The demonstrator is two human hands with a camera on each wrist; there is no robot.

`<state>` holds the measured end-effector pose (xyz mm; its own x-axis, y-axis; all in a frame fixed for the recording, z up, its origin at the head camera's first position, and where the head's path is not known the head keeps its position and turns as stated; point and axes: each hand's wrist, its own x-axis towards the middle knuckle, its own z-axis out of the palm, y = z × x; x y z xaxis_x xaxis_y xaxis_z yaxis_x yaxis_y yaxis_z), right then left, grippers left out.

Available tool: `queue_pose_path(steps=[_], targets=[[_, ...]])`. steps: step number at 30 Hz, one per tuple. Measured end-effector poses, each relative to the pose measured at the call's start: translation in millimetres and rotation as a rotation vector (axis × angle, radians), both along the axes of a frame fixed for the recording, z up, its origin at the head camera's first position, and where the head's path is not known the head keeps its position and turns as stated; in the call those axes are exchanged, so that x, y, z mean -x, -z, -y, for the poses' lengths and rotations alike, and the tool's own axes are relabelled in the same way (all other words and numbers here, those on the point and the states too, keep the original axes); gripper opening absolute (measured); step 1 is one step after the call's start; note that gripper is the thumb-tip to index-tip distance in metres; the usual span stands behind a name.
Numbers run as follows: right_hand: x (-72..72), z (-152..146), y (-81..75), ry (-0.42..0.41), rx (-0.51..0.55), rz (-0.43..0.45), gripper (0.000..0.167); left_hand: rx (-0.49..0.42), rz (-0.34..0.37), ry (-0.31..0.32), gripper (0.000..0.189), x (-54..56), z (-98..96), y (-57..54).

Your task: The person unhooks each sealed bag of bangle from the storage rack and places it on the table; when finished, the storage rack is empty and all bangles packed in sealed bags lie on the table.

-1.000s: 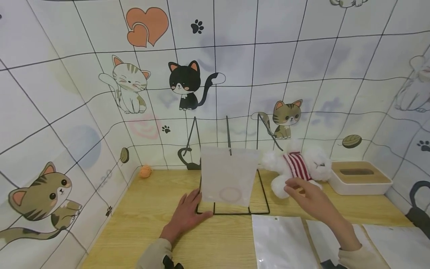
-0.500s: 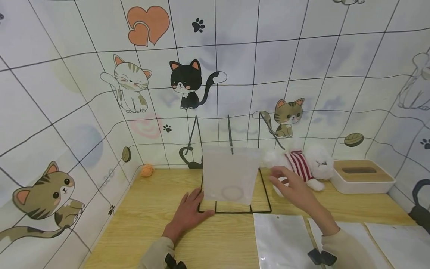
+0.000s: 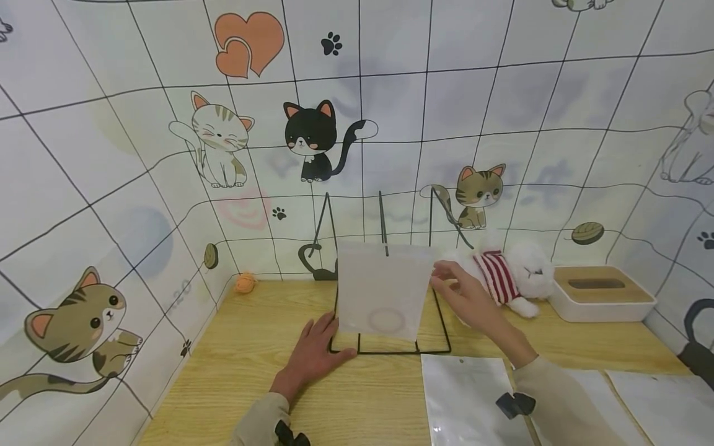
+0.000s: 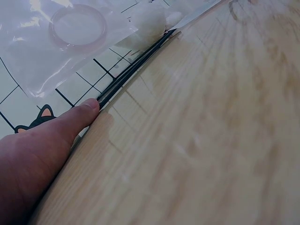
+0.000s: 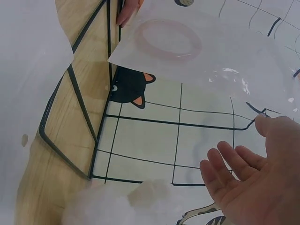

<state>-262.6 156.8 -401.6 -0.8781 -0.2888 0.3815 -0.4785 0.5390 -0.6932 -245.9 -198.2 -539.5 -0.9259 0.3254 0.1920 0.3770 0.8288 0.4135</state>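
Observation:
A black wire stand (image 3: 390,352) with upright hooks sits mid-table against the wall. From its middle hook hangs a translucent plastic bag (image 3: 374,282), with a pale pink ring (image 3: 387,320) showing through it. My left hand (image 3: 312,353) rests at the stand's front left corner, fingers spread. Its thumb (image 4: 86,110) touches the front bar in the left wrist view. Beside the bag's right edge, my right hand (image 3: 474,300) is raised with fingers loosely bent. In the right wrist view its thumb (image 5: 269,123) is close to the bag and wire; contact cannot be told. It holds nothing.
A white plush toy (image 3: 499,275) in a striped shirt lies right of the stand. Behind it is a white box with a wooden lid (image 3: 599,292). Several flat white bags (image 3: 465,396) lie at front right. An orange ball (image 3: 244,283) sits at back left.
My right hand has moved left from in front of the plush toy to the hanging bag's right edge. The left hand, stand and bag have stayed in place.

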Motion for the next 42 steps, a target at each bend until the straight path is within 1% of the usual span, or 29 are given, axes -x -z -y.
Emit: queue_pose_path(steps=[6,10,14,16,19,22,24,27,29,31,33,36,37,42], targets=[[10.5,5,-6.1,-0.053,0.014,-0.003,0.037,0.013,-0.007,0.009,0.088,2.0,-1.3,0.7],[13.6,8,-9.5,-0.075,0.071,0.021,0.037,0.000,-0.034,0.017,0.085,3.6,-3.0,0.8],[11.0,8,-14.9,-0.056,0.149,0.030,0.047,-0.012,-0.050,0.028,0.085,4.8,-4.2,0.6],[9.5,10,-17.9,-0.047,0.167,0.009,0.051,-0.008,-0.049,0.025,0.085,5.1,-4.2,0.4],[7.4,12,-21.6,-0.042,0.201,-0.020,0.056,0.007,-0.025,0.010,0.086,4.6,-3.0,0.4],[3.7,17,-24.5,-0.053,0.256,-0.053,0.058,0.009,-0.012,0.007,0.087,4.0,-1.3,1.5],[-0.7,21,-26.7,-0.068,0.295,-0.053,0.059,0.006,-0.012,0.009,0.087,3.7,-0.2,2.3],[-8.0,27,-28.8,-0.085,0.314,-0.057,0.057,-0.007,-0.011,0.014,0.087,2.9,0.8,2.9],[-13.8,30,-29.9,-0.072,0.315,-0.041,0.056,-0.013,-0.002,0.017,0.087,2.4,1.0,2.8],[-17.0,33,-30.3,-0.073,0.322,-0.032,0.050,-0.014,0.008,0.019,0.088,2.3,1.1,3.1],[-18.1,36,-30.1,-0.085,0.337,-0.047,0.043,-0.012,0.006,0.020,0.088,2.6,1.2,3.6],[-17.0,40,-29.3,-0.120,0.372,-0.085,0.029,-0.005,0.000,0.015,0.088,2.9,1.4,4.2],[-16.9,41,-29.0,-0.116,0.368,-0.109,0.027,-0.003,-0.002,0.011,0.088,3.0,1.5,4.4],[-20.7,41,-32.1,-0.043,0.335,-0.215,0.020,0.001,-0.006,0.001,0.088,3.4,1.8,3.6]])
